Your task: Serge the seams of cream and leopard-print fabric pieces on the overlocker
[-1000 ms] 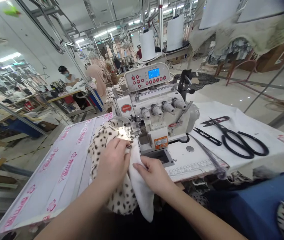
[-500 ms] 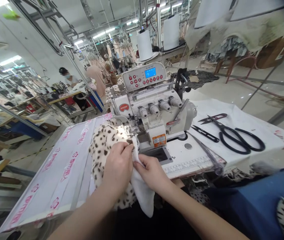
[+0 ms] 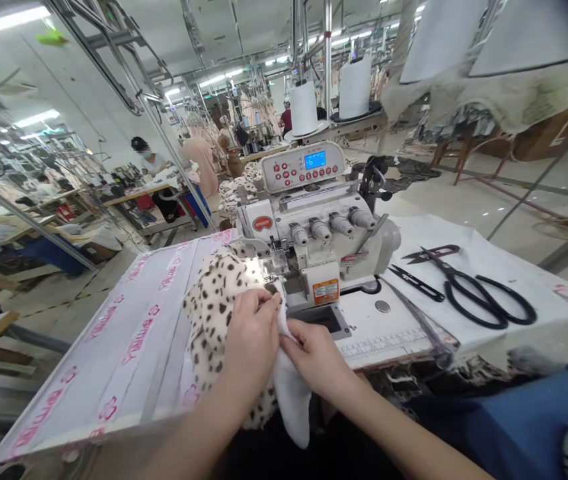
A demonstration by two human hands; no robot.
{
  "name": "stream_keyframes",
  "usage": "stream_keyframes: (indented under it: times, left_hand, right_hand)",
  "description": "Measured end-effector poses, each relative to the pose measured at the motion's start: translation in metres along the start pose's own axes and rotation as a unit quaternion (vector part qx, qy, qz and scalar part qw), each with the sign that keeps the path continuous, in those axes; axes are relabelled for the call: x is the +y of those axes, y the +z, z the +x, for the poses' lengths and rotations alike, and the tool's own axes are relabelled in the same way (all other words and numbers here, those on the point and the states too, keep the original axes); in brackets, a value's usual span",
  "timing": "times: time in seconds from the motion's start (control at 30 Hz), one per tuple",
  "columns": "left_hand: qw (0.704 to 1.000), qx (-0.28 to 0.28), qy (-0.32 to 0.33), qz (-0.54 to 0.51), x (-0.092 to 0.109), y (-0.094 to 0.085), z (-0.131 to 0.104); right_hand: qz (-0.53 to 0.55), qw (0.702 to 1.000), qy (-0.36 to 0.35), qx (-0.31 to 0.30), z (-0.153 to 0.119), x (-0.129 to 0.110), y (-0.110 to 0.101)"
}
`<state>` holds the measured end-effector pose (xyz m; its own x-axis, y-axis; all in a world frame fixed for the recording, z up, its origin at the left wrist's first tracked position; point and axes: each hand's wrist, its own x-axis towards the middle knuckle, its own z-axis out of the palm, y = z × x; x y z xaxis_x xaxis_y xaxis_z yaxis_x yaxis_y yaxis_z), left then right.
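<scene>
The table [image 3: 394,320] is extended to both sides of the fingers; to their left it is covered by pink-printed film [image 3: 137,340]. The machine [image 3: 314,207] is mounted just beyond the fingertips, its near left end lit. The spotted cloth [image 3: 214,320] is spread under and to the left of the left fingers, and is positioned against that lit end. The white cloth [image 3: 291,393] is hung between the hands, its tip lying below the right fingers. By the left hand [image 3: 251,333], with thumb and forefinger pressed together, the spotted cloth's edge is gripped. By the right hand [image 3: 317,357], the white cloth is pinched between closed thumb and forefinger. Well to the right of the fingers, the scissors [image 3: 453,272] are laid, overlapping the red-brown snips [image 3: 444,251]; the black snips [image 3: 427,291] are placed nearer the fingers.
</scene>
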<state>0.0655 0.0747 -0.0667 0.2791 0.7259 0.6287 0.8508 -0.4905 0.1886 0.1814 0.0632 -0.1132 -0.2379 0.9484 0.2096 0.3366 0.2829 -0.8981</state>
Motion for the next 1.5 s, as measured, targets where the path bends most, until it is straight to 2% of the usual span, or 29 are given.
stream_keyframes:
  times: [0.13, 0.23, 0.33, 0.43, 0.5, 0.6, 0.7, 0.77, 0.83, 0.9, 0.97, 1.07, 1.17, 1.27, 1.33, 1.43, 1.5]
  left_hand:
    - [0.999, -0.036, -0.002, 0.0, -0.008, -0.001, 0.01]
    - [0.999, -0.035, 0.034, -0.023, -0.007, -0.004, 0.001]
    - [0.996, 0.043, 0.067, -0.039, -0.003, -0.004, -0.03]
    - [0.993, 0.116, -0.013, -0.001, -0.009, 0.005, -0.069]
    - [0.993, 0.094, -0.069, 0.029, -0.02, 0.01, -0.088]
    - [0.997, 0.017, -0.074, 0.033, -0.036, 0.001, -0.1]
    - [0.998, -0.023, -0.061, 0.006, -0.033, -0.031, -0.092]
    - [0.999, -0.04, -0.027, 0.001, -0.017, -0.053, -0.081]
    - [0.997, -0.055, 0.041, 0.018, 0.003, -0.064, -0.07]
    - [0.989, -0.064, 0.118, 0.057, 0.019, -0.062, -0.063]
    - [0.977, -0.081, 0.171, 0.1, 0.027, -0.051, -0.062]
    - [0.965, -0.121, 0.188, 0.135, 0.027, -0.037, -0.066]
    - [0.966, -0.144, 0.177, 0.122, 0.024, -0.038, -0.064]
    - [0.972, -0.195, 0.127, 0.012, 0.018, -0.046, -0.048]
    - [0.983, -0.158, 0.074, -0.052, 0.008, -0.046, -0.032]
    - [0.997, -0.066, 0.033, -0.036, -0.01, -0.038, -0.011]
    - [0.996, -0.08, 0.044, -0.014, -0.019, -0.031, -0.004]
  right_hand:
    - [-0.01, 1.0, -0.001, 0.019, 0.008, 0.0, -0.002]
    - [0.009, 1.0, 0.0, 0.027, 0.009, -0.001, -0.003]
    - [0.066, 0.997, 0.004, 0.051, 0.002, 0.003, 0.0]
    - [0.098, 0.99, -0.013, 0.1, -0.009, 0.011, 0.005]
    - [0.085, 0.988, -0.041, 0.124, -0.015, 0.016, 0.007]
    - [0.066, 0.988, -0.075, 0.118, -0.018, 0.018, 0.005]
    - [0.077, 0.991, -0.076, 0.084, -0.017, 0.014, 0.004]
    - [0.093, 0.99, -0.066, 0.079, -0.017, 0.01, 0.008]
    - [0.113, 0.989, -0.058, 0.077, -0.016, 0.007, 0.013]
    - [0.146, 0.986, -0.047, 0.068, -0.014, 0.005, 0.017]
    - [0.2, 0.978, -0.03, 0.047, -0.013, 0.005, 0.017]
    - [0.282, 0.959, 0.004, 0.012, -0.012, 0.006, 0.009]
    - [0.302, 0.953, 0.023, 0.005, -0.013, 0.006, 0.003]
    - [0.273, 0.962, 0.023, 0.001, -0.014, 0.004, 0.002]
    - [0.294, 0.955, 0.034, -0.02, -0.014, 0.004, 0.001]
    - [0.36, 0.93, 0.051, -0.049, -0.012, 0.007, -0.005]
    - [0.38, 0.921, 0.06, -0.056, -0.012, 0.01, -0.009]
